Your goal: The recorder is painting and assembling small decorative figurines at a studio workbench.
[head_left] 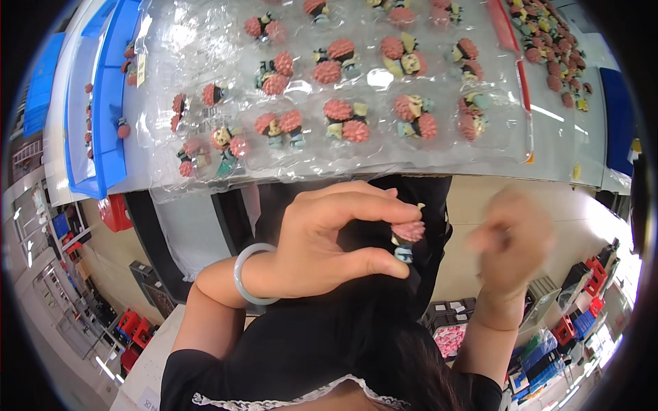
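Note:
Between the thumb and fingertips of my left hand point(336, 236) is a small figurine point(407, 235) with a ridged pink top and a pale blue lower part. It is held in the air just off the table's front edge, before my chest. To the right, my right hand point(510, 236) is raised and smeared by motion, apart from the figurine; its fingers cannot be made out. Beyond my hands, a clear plastic tray point(315, 159) on the table bears several similar figurines point(346, 120), mostly grouped in its compartments.
A blue bin point(113, 103) stands at the left of the table, with small figurines in and beside it. Many loose figurines point(554, 55) are heaped at the far right. A red strip point(524, 89) runs along the tray's right side. Below right is a box of pink pieces point(450, 339).

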